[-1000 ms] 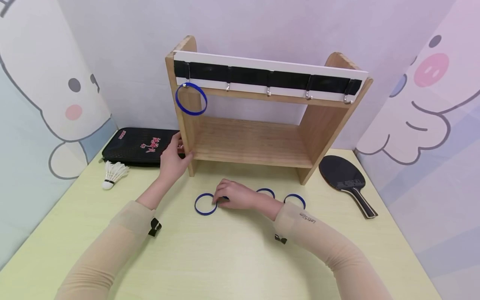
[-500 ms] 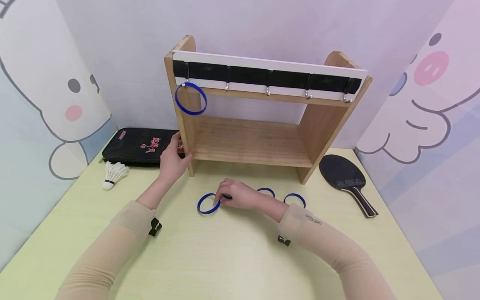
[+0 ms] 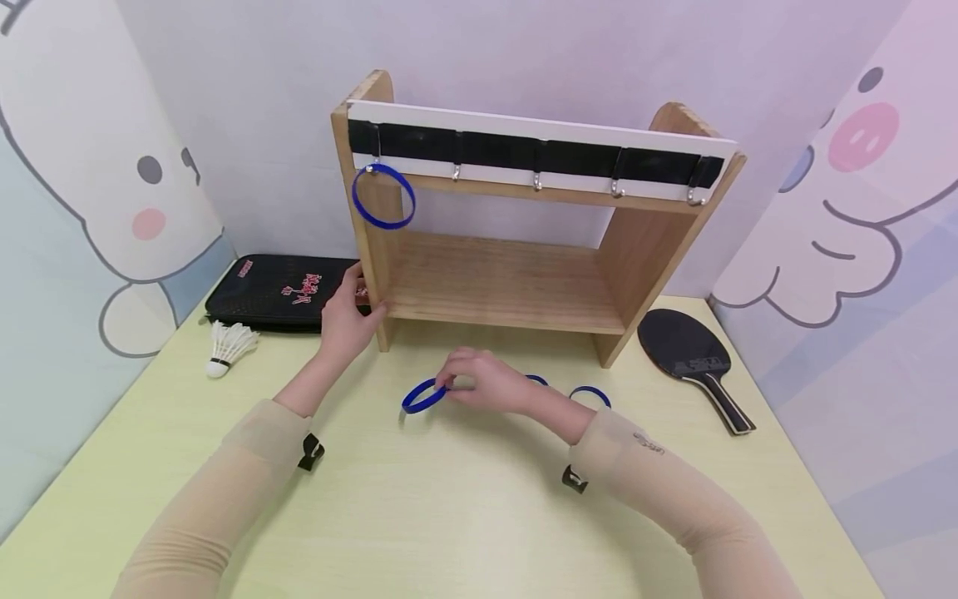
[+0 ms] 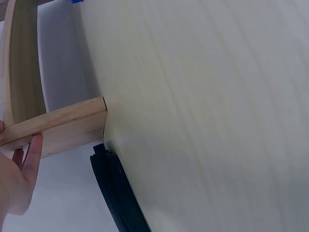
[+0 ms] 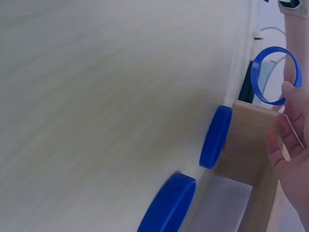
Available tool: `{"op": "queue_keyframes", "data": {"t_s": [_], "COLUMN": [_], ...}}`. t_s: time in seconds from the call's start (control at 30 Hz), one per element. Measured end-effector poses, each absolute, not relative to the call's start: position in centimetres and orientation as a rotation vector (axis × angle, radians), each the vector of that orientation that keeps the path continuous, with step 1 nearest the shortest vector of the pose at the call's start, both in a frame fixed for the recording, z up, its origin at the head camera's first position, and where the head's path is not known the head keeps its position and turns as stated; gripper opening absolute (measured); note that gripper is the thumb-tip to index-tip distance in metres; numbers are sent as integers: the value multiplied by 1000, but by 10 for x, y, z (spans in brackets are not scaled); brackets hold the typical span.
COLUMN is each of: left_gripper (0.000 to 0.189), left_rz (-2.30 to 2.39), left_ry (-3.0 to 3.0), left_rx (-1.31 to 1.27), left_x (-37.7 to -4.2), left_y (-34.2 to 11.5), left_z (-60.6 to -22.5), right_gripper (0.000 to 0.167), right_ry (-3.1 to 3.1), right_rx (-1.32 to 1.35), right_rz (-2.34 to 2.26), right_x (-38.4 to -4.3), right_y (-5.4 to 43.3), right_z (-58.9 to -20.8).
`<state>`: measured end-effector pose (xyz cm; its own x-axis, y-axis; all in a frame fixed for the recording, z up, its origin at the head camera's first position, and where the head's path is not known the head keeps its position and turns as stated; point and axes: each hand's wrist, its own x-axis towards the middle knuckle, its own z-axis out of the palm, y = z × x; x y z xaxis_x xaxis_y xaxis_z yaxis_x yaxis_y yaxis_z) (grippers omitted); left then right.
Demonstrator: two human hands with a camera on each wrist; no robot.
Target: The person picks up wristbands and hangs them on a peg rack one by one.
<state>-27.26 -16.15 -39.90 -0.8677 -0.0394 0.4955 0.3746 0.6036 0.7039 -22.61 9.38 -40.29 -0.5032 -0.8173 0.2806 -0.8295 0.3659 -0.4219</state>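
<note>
A two-sided wooden shelf (image 3: 509, 283) stands on the table, with a hook strip (image 3: 497, 150) along its top front. My left hand (image 3: 347, 318) grips its left side panel (image 4: 72, 123), fingers on the outer face and thumb at the front edge. My right hand (image 3: 490, 383) pinches a thin blue ring (image 3: 425, 407) by its edge, tilted and raised off the table; the right wrist view shows this ring (image 5: 256, 79) at the thumb tip. Another blue ring (image 3: 385, 225) hangs from the leftmost hook. Behind my right forearm lie more blue rings (image 3: 590, 389), partly hidden.
A black zip case (image 3: 277, 287) lies left of the shelf, with a white shuttlecock (image 3: 230, 345) before it. On the right rests a black table tennis bat (image 3: 684, 345). Printed cloth walls (image 3: 524, 42) enclose the table (image 3: 449, 516) at the back and both sides.
My right hand has lifted the blue ring from flat on the table to a tilted pose, moving slightly right and up. The left hand has stayed on the shelf's side panel.
</note>
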Motion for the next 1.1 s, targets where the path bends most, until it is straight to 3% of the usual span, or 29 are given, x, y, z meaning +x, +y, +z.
{"op": "queue_keyframes", "data": {"t_s": [1.1], "left_gripper": [67], "left_rz": [-1196], "left_ry": [-2376], "left_rx": [-270], "left_x": [-273], "left_y": [-162], "left_z": [-398], "right_gripper": [18], "right_ry": [-2220], "right_rx": [1279], "right_rz": [1177], "right_x": [-215], "right_y": [118], "right_z": [-305]}}
